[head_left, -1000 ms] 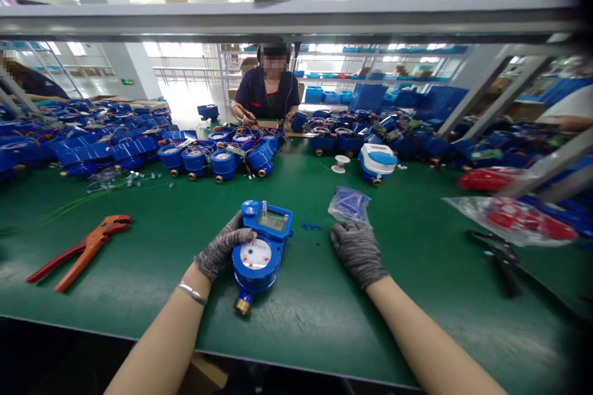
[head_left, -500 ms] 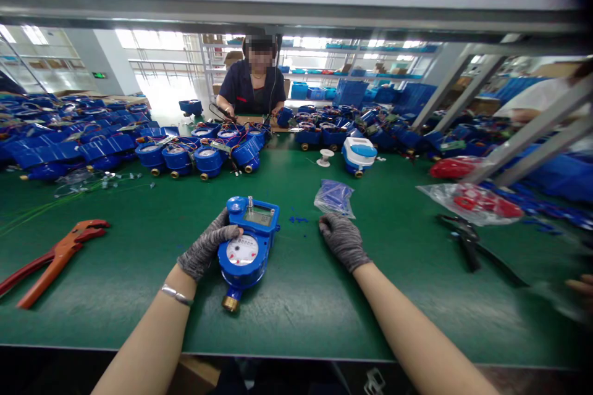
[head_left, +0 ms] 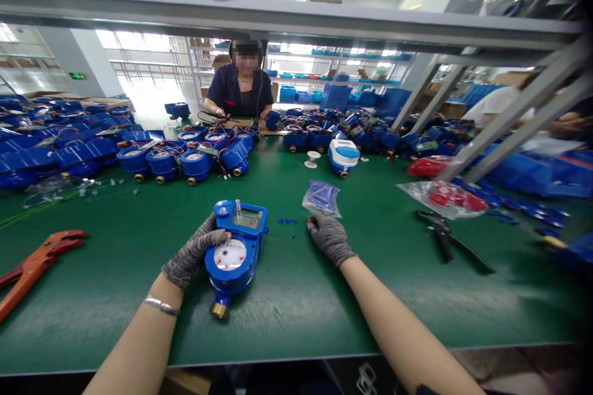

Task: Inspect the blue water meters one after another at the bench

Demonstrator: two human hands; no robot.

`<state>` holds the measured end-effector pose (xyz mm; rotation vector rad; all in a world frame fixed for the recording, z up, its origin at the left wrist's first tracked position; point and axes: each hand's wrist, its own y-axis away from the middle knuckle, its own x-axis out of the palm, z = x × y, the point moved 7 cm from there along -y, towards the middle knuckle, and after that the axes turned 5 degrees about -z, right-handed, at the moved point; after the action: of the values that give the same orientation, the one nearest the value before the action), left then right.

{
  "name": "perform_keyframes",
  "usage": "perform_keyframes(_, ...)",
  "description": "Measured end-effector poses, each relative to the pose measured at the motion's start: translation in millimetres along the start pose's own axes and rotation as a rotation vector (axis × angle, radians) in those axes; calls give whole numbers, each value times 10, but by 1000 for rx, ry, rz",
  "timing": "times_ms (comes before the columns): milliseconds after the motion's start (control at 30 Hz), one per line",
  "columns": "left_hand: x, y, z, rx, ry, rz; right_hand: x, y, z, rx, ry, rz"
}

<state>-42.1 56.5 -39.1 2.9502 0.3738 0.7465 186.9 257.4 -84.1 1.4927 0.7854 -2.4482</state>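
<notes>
My left hand [head_left: 197, 250], in a grey knit glove with bare fingertips, is closed around the left side of a blue water meter [head_left: 252, 254]. The meter rests on the green table, its white dial and small display facing up and its brass pipe end towards me. My right hand [head_left: 330, 239], gloved alike, lies on the table with its fingers curled under; what they hold, if anything, is hidden. Just beyond it is a clear bag of small blue parts [head_left: 321, 197]. Several tiny blue pieces [head_left: 287, 221] are scattered between the meter and my right hand.
Orange-red cutters [head_left: 44, 265] lie at left, black-handled pliers [head_left: 442, 237] at right near a bag of red parts [head_left: 456, 199]. A white spool [head_left: 312, 159] and a white-topped meter [head_left: 343, 157] stand farther back. Many blue meters [head_left: 194, 163] line the back, where a co-worker [head_left: 238, 89] sits.
The view has turned a little to the right, so everything appears farther left. Both hands keep their poses, and the water meter stays in my left hand.
</notes>
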Motion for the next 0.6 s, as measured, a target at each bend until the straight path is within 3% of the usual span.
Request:
perform_keyframes(100,-10,-7,-5,12,0,14,-78,33,207,-23,-109,-20)
perform_keyframes(267,-63,-19,20,7,-2,5,-200,162,938,-273,-276,-25)
perform_keyframes(333,-80,-21,37,6,6,3,-173,191,1117,-310,-271,-1)
perform_keyframes(600,-73,-32,56,24,49,20,-87,211,1240,-341,-190,33)
